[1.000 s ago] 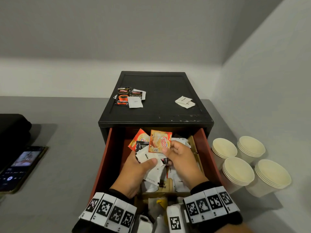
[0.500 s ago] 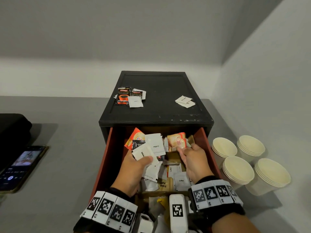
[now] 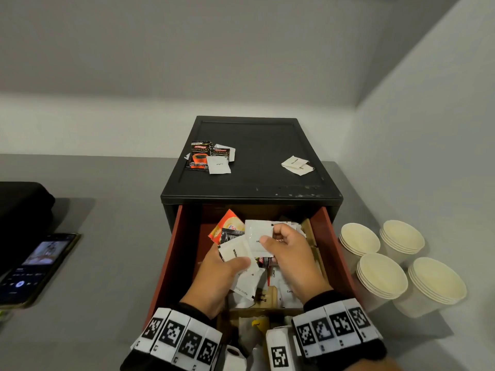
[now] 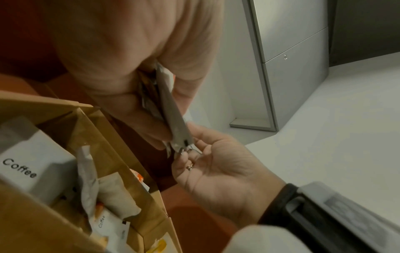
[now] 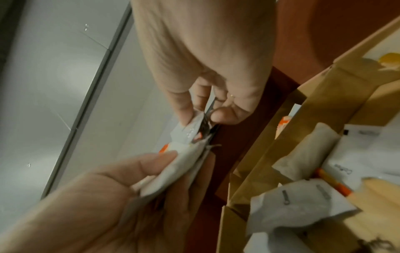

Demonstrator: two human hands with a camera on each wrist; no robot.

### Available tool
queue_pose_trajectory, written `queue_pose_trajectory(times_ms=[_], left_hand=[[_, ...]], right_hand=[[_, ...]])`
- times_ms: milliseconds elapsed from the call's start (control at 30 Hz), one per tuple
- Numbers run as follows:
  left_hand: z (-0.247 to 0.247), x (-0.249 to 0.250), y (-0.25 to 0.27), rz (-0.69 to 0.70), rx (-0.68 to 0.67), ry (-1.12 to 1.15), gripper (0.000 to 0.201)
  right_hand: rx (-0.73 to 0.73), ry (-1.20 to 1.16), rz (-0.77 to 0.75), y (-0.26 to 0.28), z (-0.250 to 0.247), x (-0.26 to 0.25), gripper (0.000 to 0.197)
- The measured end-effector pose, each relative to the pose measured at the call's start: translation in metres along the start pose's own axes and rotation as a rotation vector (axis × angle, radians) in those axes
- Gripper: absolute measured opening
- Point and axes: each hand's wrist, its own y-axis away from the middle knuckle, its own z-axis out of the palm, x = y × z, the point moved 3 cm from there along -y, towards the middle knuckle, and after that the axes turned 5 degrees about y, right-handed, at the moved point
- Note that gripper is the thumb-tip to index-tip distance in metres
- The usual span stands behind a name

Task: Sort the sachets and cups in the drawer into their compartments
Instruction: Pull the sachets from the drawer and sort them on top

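Note:
Over the open red drawer (image 3: pixel 330 236), my left hand (image 3: pixel 233 261) grips a fan of sachets (image 3: pixel 232 252): white ones in front, a black one (image 3: pixel 232 233) and an orange one (image 3: pixel 225 224) behind. My right hand (image 3: pixel 270 236) pinches the upper white sachet (image 3: pixel 257 234) of that fan between thumb and fingers. The left wrist view shows the bundle (image 4: pixel 173 116) edge-on, with the right hand (image 4: pixel 191 152) at its lower tip. In the right wrist view the right hand's fingertips (image 5: pixel 225 116) meet the bundle (image 5: pixel 184 164). More white "Coffee" sachets (image 3: pixel 288 290) lie in the cardboard dividers (image 3: pixel 310 231) below.
Several stacks of paper cups (image 3: pixel 381 277) stand on the counter right of the drawer, against the wall. On the black cabinet top (image 3: pixel 257 140) lie Kopiko sachets (image 3: pixel 199 155) and white sachets (image 3: pixel 296 164). A phone (image 3: pixel 34 266) and a black case (image 3: pixel 22 207) are at the left.
The right hand carried an orange sachet from the fan to the drawer's back right, let it go there, then came back and took hold of a white sachet in the left hand's fan.

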Motion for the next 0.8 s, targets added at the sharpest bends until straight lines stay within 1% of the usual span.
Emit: queue_pose_trajectory(times_ms=[33,133,233,300,400,433,467,533,567,600,667,700,733,800], left_hand=[[-0.001,0.000,-0.001,-0.003,0.026,0.017,0.033],[-0.008,-0.002,-0.006,0.007,0.132,0.083,0.030],[-0.014,-0.001,-0.009,0.045,0.216,0.127,0.032],[-0.015,0.002,-0.009,0.071,0.245,0.158,0.032],[-0.015,0.005,-0.008,0.088,0.264,0.195,0.033],[-0.015,0.005,-0.008,0.091,0.266,0.201,0.033],[-0.015,0.005,-0.008,0.093,0.266,0.205,0.033],[-0.016,0.006,-0.008,0.098,0.261,0.205,0.034],[-0.017,0.006,-0.008,0.101,0.258,0.204,0.034],[-0.017,0.006,-0.009,0.104,0.254,0.201,0.034],[-0.016,0.005,-0.009,0.108,0.243,0.193,0.034],[-0.015,0.005,-0.009,0.108,0.237,0.190,0.034],[-0.015,0.004,-0.009,0.104,0.230,0.188,0.033],[-0.014,0.004,-0.009,0.092,0.214,0.187,0.031]], right_hand=[[0.033,-0.015,0.005,-0.001,-0.003,-0.001,0.005],[0.085,-0.064,0.030,-0.009,-0.010,-0.013,0.007],[0.073,-0.092,0.028,-0.024,-0.010,-0.040,0.012],[0.027,-0.088,0.006,-0.040,-0.004,-0.062,0.024],[-0.041,-0.062,-0.008,-0.061,0.008,-0.086,0.052],[-0.049,-0.028,-0.015,-0.064,0.010,-0.090,0.058],[-0.049,0.009,-0.027,-0.065,0.011,-0.091,0.060],[-0.057,0.102,-0.084,-0.058,0.011,-0.088,0.050],[-0.098,0.169,-0.115,-0.052,0.012,-0.085,0.042],[-0.166,0.257,-0.137,-0.047,0.015,-0.081,0.035],[-0.293,0.461,-0.176,-0.039,0.021,-0.069,0.030],[-0.313,0.539,-0.195,-0.038,0.021,-0.065,0.028],[-0.300,0.573,-0.205,-0.039,0.020,-0.063,0.022],[-0.262,0.540,-0.202,-0.041,0.014,-0.063,0.010]])
